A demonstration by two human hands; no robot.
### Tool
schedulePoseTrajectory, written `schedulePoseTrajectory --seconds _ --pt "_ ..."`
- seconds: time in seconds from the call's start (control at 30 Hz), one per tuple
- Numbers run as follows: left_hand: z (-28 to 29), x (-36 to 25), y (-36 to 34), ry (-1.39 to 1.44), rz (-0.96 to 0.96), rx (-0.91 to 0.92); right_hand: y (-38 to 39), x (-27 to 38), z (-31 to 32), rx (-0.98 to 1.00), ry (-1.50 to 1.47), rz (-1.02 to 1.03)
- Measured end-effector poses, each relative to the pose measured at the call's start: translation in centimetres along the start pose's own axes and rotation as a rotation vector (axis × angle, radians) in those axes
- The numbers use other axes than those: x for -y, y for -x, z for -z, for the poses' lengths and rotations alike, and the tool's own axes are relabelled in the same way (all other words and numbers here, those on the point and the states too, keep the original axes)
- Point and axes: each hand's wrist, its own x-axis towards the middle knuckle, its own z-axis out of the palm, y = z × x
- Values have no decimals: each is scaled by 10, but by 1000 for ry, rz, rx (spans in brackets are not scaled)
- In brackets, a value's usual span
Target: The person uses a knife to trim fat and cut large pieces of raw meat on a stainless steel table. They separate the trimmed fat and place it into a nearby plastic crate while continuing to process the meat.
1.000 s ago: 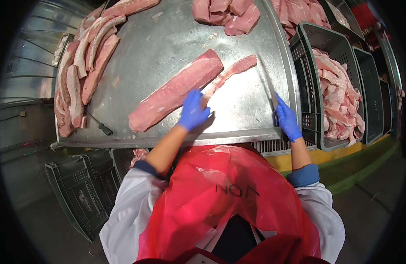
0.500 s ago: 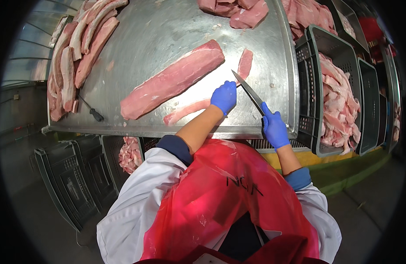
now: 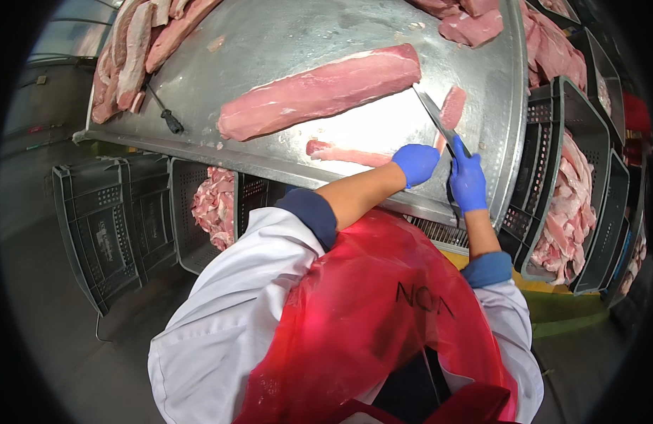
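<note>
My left hand (image 3: 417, 165), in a blue glove, is closed on a long thin strip of pink meat (image 3: 347, 154) near the table's front edge. One end of the strip lies left of the hand; more thin meat (image 3: 452, 107) shows past it to the right, and I cannot tell whether it is one piece. My right hand (image 3: 468, 182), also gloved blue, grips a knife (image 3: 432, 112), whose blade slants far-left across the right-hand meat. Behind both hands lies a whole pork loin (image 3: 319, 92), with the knife tip close to its right end.
A metal table (image 3: 192, 92) carries rib strips (image 3: 137, 49) at far left, a sharpening steel (image 3: 167, 116) and meat chunks (image 3: 475, 28) at far right. Crates of meat stand right (image 3: 549, 177) and front left (image 3: 181, 247). A raised rim (image 3: 270, 168) edges the table.
The view has turned, so the scene sits further right and tilted. Relative to the loin, my left hand has drawn closer to me with the strip. The knife tip is nearer the loin.
</note>
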Motion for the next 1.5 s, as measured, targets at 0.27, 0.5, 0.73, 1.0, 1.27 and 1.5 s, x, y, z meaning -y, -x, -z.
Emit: schedulePoseTrajectory --seconds 0.27,0.5,0.73,1.0,1.27,1.5 --pt "26 58 28 -92 28 -84 -21 -1 4 -11 -47 53" --pt "70 104 39 -374 152 -77 29 -24 10 13 -13 -71" --pt "87 121 62 -64 236 -337 24 -74 33 -21 -21 -118" --pt "231 -25 82 781 -203 -618 57 -54 62 134 -1527 -556" --pt "113 64 119 632 54 -517 75 -77 40 -65 -1457 -421" --pt "39 48 72 -118 20 -668 91 -76 33 19 -1146 -324"
